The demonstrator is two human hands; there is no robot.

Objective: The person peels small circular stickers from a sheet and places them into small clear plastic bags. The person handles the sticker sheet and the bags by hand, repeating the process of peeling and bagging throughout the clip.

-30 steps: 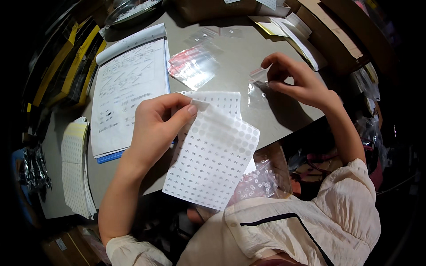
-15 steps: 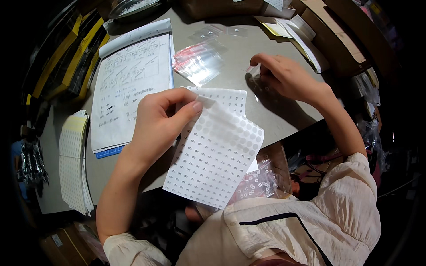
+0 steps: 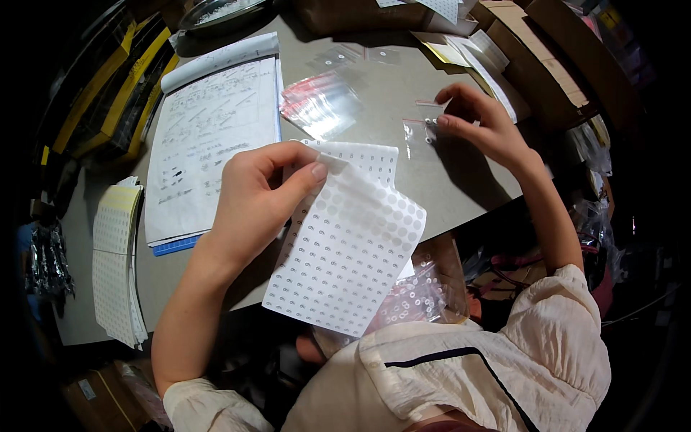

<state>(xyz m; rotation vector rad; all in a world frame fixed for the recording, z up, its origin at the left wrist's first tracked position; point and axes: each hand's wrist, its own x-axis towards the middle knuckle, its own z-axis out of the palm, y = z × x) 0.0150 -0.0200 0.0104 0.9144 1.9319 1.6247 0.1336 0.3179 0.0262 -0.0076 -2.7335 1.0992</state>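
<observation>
My left hand [image 3: 263, 198] pinches a white sticker sheet [image 3: 335, 270] between thumb and fingers. Its upper part shows pale blank circles, and rows of small printed labels run below. Behind it another label sheet [image 3: 371, 155] shows in part. My right hand [image 3: 486, 126] hovers over the table at the right, thumb and fingers apart with nothing between them. By its fingertips lie small clear zip bags [image 3: 415, 144] with small white rings. Farther left, a fan of clear zip bags with red seal lines [image 3: 320, 104] rests on the table.
A notepad with handwriting [image 3: 209, 137] lies left of centre. Beyond it stand black and yellow boxes [image 3: 119, 93]. A bundle of label sheets [image 3: 115, 266] is at the left edge. Below the table edge, a carton holds a bag of white rings [image 3: 414, 299]. Cardboard boxes [image 3: 540, 57] stand far right.
My right hand has moved right and its fingers have opened. The small zip bag that was at its fingertips now lies on the table. My left hand keeps its hold on the sheet.
</observation>
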